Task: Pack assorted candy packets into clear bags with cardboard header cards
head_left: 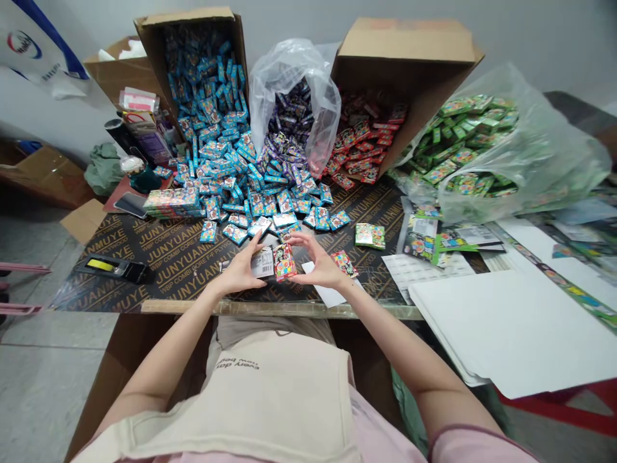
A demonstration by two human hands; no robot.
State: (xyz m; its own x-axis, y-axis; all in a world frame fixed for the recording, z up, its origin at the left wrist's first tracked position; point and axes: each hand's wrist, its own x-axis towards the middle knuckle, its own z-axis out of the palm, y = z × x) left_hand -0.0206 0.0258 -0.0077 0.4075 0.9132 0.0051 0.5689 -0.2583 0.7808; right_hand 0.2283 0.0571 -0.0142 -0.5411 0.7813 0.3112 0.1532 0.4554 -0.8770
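My left hand (235,271) pinches a small packet with a white barcode back (263,262) above the plywood table. My right hand (320,265) reaches in from the other side, its fingertips on a red multicoloured card packet (284,262) that stands against the white-backed one. Just beyond the hands lies a spill of blue packets (250,204). A loose red packet (344,263) sits near my right hand, on a white paper slip (324,289). A green packet (370,235) lies farther right.
Tipped cardboard boxes spill blue packets (207,96) and red packets (366,135). Plastic bags hold purple packets (289,122) and green packets (463,141). A black device with a yellow label (114,269) lies left. White sheets (501,328) overhang the table's right side.
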